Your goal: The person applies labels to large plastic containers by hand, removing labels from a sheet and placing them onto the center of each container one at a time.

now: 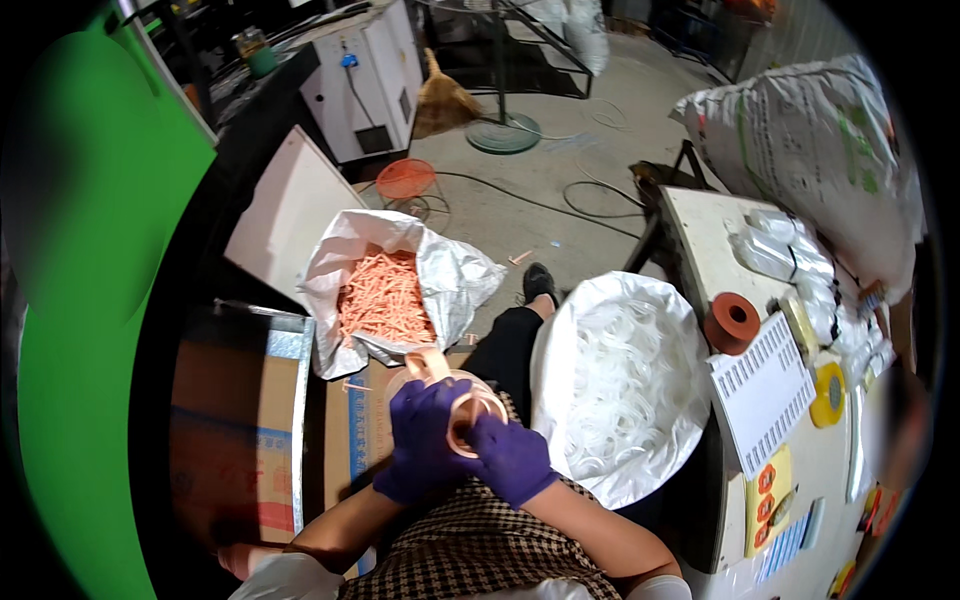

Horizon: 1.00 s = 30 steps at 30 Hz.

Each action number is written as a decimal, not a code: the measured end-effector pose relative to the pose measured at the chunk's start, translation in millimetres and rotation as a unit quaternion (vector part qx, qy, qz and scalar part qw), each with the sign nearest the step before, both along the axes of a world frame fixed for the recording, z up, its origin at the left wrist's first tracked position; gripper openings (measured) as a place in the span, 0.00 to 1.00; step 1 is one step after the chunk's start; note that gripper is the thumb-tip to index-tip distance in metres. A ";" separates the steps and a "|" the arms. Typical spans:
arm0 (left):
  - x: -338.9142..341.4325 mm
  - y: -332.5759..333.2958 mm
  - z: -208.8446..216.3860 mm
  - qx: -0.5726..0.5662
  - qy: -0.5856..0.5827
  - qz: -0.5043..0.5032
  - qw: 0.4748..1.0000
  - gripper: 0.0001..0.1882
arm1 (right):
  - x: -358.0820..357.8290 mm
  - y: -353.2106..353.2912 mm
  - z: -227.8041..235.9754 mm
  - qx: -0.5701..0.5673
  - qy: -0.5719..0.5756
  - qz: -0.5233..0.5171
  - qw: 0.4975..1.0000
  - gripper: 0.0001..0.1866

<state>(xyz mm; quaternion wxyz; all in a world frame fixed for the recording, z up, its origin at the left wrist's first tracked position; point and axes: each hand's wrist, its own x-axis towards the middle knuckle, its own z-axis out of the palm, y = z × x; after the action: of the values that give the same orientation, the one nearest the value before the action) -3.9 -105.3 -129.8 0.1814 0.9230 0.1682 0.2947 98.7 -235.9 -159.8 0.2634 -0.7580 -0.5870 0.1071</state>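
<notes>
Both hands wear purple gloves and meet over the person's lap. The left hand (420,440) is wrapped around a roll of clear orange-tinted tape (462,408), and the right hand (508,458) pinches the roll's near edge (its loose end sticks up at the top). Just beyond, an open white woven sack of orange plastic pieces (385,295) stands on the floor. To the right sits a white sack of clear tubing (625,385), beside a worktable (700,225).

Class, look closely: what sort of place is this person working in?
Probably a small workshop for packing parts: a sack of orange plastic pieces, a sack of clear tubing, and a worktable with tape rolls on a concrete floor.
</notes>
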 end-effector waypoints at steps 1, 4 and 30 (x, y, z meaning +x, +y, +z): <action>-1.0 -5.3 -3.5 0.046 -0.006 0.001 0.999 0.33 | -1.2 -1.3 -12.8 0.004 0.007 -0.009 1.000 0.15; 0.1 -4.8 -13.3 0.066 -0.002 0.007 0.998 0.34 | 3.0 2.0 -10.8 -0.039 0.069 -0.019 0.997 0.13; -42.5 109.9 15.6 -0.121 -0.155 0.054 0.979 0.66 | 137.4 -65.0 2.0 0.081 0.479 -0.327 0.810 0.20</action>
<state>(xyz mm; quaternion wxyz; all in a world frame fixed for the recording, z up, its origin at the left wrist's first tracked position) -46.3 4.6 -114.2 0.2990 0.8272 0.2221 0.4207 236.0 -300.9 -157.8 0.5913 -0.7335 -0.1104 0.3165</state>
